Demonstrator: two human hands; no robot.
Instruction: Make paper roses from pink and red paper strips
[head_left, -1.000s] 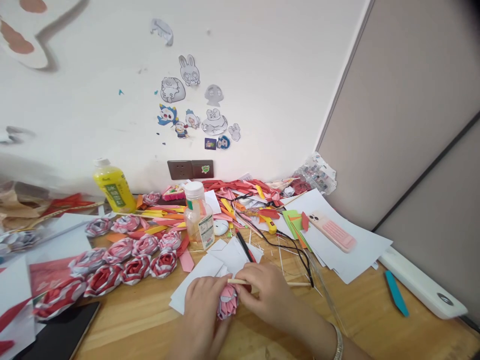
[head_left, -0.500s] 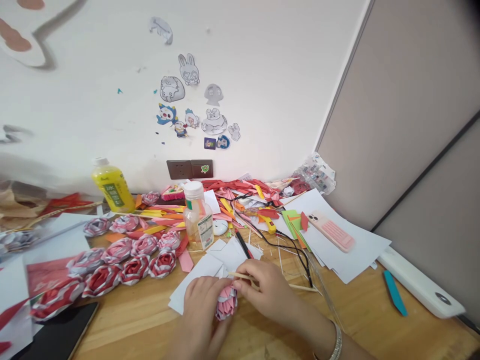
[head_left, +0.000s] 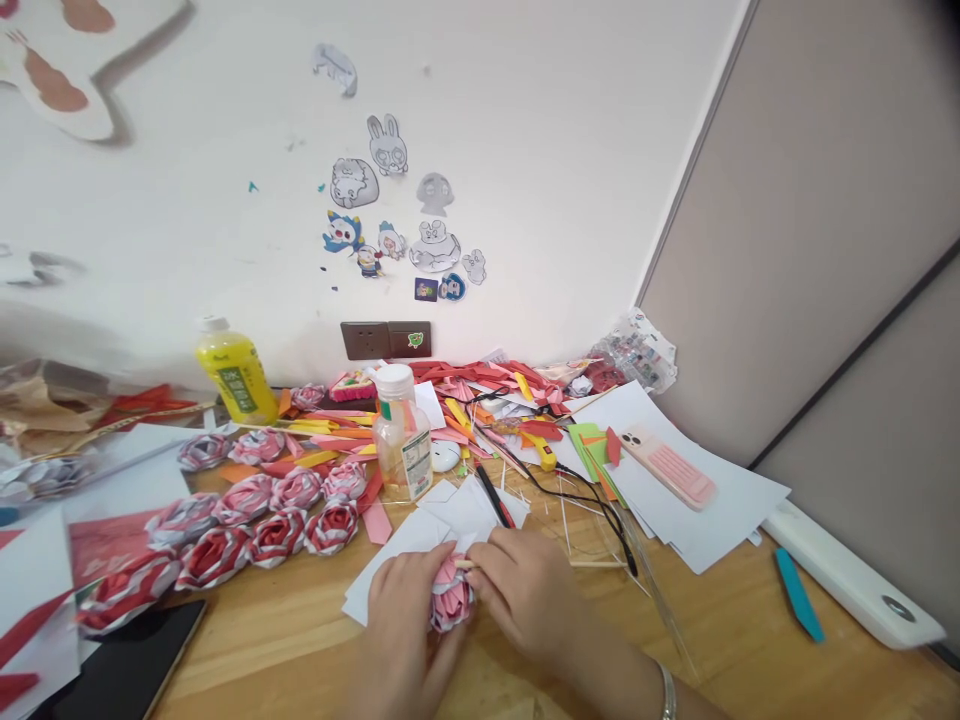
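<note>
Between my hands is a pink and white folded paper rose, just above the wooden table. My left hand is closed around its left side, with the thumb over the top. My right hand pinches a thin wooden stick, whose tip reaches the upper edge of the rose; most of the stick is hidden by the fingers. White paper sheets lie just behind my hands, with a black pen on them.
Several finished paper roses stand in rows at left. A clear bottle, a yellow bottle and piled paper strips are behind. A yellow glue gun with a black cable, a pink phone and a teal cutter are at right.
My right hand has turned and its fingers have closed lower over the stick, so less of it shows. The left hand keeps its hold on the rose. The view has shifted slightly.
</note>
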